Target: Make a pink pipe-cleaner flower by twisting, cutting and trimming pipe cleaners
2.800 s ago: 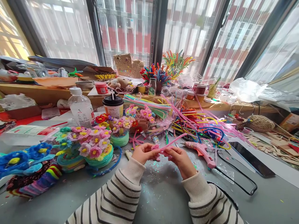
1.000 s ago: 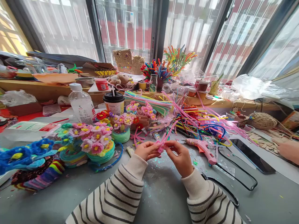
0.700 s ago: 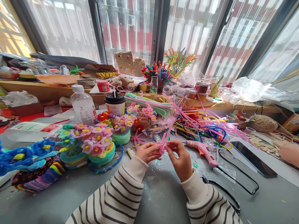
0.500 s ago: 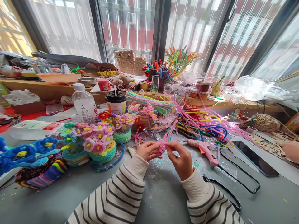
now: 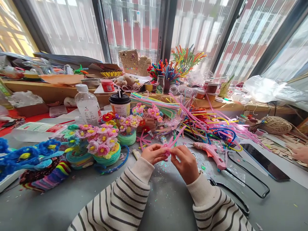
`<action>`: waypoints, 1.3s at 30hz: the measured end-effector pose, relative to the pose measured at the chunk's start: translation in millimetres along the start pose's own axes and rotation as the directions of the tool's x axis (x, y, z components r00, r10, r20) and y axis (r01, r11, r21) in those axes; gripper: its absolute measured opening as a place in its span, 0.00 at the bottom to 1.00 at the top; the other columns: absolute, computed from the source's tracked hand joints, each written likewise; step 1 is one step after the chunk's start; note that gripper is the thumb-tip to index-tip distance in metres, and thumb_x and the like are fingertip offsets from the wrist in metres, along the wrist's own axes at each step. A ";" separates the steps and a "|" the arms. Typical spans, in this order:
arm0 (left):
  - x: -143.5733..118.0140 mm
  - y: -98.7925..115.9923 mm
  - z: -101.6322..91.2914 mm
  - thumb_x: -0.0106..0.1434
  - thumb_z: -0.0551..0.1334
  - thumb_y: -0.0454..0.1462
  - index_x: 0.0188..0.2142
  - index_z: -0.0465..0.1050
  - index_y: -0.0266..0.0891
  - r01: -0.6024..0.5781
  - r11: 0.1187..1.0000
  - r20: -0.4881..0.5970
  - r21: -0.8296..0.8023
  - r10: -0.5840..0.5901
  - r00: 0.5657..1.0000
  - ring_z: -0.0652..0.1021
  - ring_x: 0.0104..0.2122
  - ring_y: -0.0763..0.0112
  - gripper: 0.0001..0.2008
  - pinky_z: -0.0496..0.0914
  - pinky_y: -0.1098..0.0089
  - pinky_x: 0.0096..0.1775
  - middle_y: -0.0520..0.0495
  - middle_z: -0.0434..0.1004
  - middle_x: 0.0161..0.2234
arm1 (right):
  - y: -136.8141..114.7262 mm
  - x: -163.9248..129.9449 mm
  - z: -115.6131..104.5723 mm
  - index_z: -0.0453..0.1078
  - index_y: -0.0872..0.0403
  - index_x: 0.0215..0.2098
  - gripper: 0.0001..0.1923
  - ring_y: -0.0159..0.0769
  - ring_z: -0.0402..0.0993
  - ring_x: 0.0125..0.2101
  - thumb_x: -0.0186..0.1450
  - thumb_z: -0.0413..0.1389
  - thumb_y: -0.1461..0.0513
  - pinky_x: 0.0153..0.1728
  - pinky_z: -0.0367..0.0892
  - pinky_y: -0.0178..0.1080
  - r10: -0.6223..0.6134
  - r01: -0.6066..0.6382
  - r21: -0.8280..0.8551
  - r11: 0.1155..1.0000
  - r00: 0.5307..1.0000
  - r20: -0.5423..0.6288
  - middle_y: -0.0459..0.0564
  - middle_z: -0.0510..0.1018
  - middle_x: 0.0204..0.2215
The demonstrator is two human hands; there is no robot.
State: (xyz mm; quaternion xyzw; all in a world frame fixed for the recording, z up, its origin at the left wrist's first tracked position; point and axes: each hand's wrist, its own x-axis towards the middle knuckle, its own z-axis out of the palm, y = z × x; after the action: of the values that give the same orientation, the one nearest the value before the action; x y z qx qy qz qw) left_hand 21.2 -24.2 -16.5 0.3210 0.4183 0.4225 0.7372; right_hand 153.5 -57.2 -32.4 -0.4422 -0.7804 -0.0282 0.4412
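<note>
Pink pipe cleaners [image 5: 167, 150], curled into a small flower shape with long ends sticking up, sit between my two hands above the table. My left hand [image 5: 154, 154] pinches them from the left with thumb and fingers. From the right, my right hand [image 5: 184, 162] grips the same piece, thumb and index finger closed at its edge. The fingers cover part of the curl. Left of my hands stands a pot of pink pipe-cleaner flowers [image 5: 103, 141]. A pink glue gun [image 5: 211, 153] lies to the right of my right hand.
Loose pipe cleaners [image 5: 207, 120] pile up behind my hands. A water bottle [image 5: 88, 106] and a lidded cup [image 5: 119, 104] stand at back left. On the right are a black phone [image 5: 264, 162], wooden sticks [image 5: 276, 146], and another person's hand [image 5: 300, 154]. Glitter dots the grey table [image 5: 166, 199].
My fingers have shifted slightly around the pink pipe cleaners, whose upright ends now lean more to the right. The other person's hand at the right edge has moved a little.
</note>
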 end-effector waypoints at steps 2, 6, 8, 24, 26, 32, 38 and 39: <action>0.3 -0.9 -0.4 0.41 0.63 0.28 0.21 0.64 0.32 -0.017 1.000 0.005 -0.013 0.017 1.000 0.73 0.20 0.75 0.07 0.70 0.75 0.24 0.51 0.72 0.17 | 0.0 0.8 -1.9 0.64 0.55 0.33 0.08 0.33 0.63 0.30 0.56 0.46 0.67 0.32 0.60 0.36 -0.010 0.010 0.004 1.000 1.000 -0.010 0.49 0.69 0.27; -0.7 -0.6 -0.2 0.43 0.62 0.28 0.21 0.63 0.33 -0.014 0.999 -0.015 -0.048 0.014 1.000 0.73 0.18 0.76 0.07 0.69 0.77 0.23 0.50 0.72 0.17 | 2.0 1.9 -3.8 0.61 0.54 0.40 0.14 0.36 0.61 0.35 0.55 0.47 0.67 0.37 0.58 0.40 0.006 -0.014 -0.094 0.995 0.996 -0.086 0.51 0.67 0.33; -0.6 -0.5 -0.4 0.43 0.61 0.28 0.20 0.63 0.33 0.007 0.999 -0.001 -0.048 -0.007 1.000 0.73 0.18 0.76 0.06 0.69 0.77 0.23 0.50 0.72 0.17 | 3.0 1.9 -3.3 0.61 0.54 0.40 0.14 0.36 0.61 0.35 0.55 0.47 0.68 0.37 0.58 0.40 -0.032 0.019 -0.161 0.987 0.996 -0.078 0.51 0.67 0.34; 2.6 -3.4 -0.5 0.35 0.65 0.33 0.18 0.62 0.33 -0.084 0.996 -0.015 0.012 0.084 0.996 0.71 0.16 0.79 0.12 0.68 0.78 0.21 0.54 0.68 0.15 | 2.4 3.8 2.1 0.63 0.55 0.30 0.03 0.31 0.64 0.28 0.56 0.49 0.66 0.31 0.53 0.36 -0.195 0.150 -0.363 0.920 0.977 -0.090 0.47 0.71 0.26; 2.8 -4.8 -0.2 0.35 0.65 0.34 0.18 0.62 0.33 -0.154 0.987 -0.019 0.050 0.155 0.988 0.70 0.16 0.80 0.12 0.68 0.78 0.21 0.55 0.68 0.15 | 1.0 4.5 2.9 0.62 0.55 0.28 0.03 0.31 0.63 0.27 0.57 0.48 0.65 0.29 0.53 0.36 -0.174 0.130 -0.377 0.917 0.981 -0.085 0.47 0.70 0.24; -0.3 -8.3 0.9 0.42 0.61 0.36 0.20 0.62 0.34 -0.448 0.825 0.031 0.345 0.467 0.884 0.69 0.19 0.80 0.09 0.67 0.76 0.24 0.55 0.66 0.17 | -2.5 4.1 7.7 0.60 0.57 0.24 0.06 0.34 0.60 0.25 0.57 0.45 0.64 0.27 0.54 0.36 -0.007 -0.011 -0.320 0.947 0.998 -0.056 0.50 0.65 0.22; -5.1 -9.1 0.4 0.49 0.56 0.35 0.23 0.63 0.35 -0.641 0.318 0.244 0.698 0.737 0.631 0.70 0.22 0.76 0.05 0.67 0.74 0.27 0.50 0.67 0.21 | -5.5 1.5 11.3 0.59 0.57 0.26 0.06 0.32 0.59 0.25 0.58 0.43 0.63 0.27 0.55 0.35 0.249 -0.249 0.000 0.968 0.968 0.002 0.48 0.63 0.23; -5.9 -8.7 0.6 0.50 0.55 0.34 0.22 0.64 0.35 -0.656 0.199 0.303 0.728 0.765 0.569 0.69 0.23 0.76 0.04 0.66 0.73 0.27 0.49 0.67 0.22 | -6.1 1.6 11.4 0.59 0.56 0.26 0.06 0.31 0.59 0.25 0.58 0.44 0.63 0.26 0.55 0.34 0.281 -0.281 0.062 0.958 0.960 0.010 0.47 0.62 0.23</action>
State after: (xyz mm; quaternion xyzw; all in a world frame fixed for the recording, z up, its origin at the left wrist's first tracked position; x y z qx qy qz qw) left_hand 23.1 -33.3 -21.3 0.7340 0.4048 0.5037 0.2089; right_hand 141.2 -54.9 -36.1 -0.5346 -0.7104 0.0596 0.4538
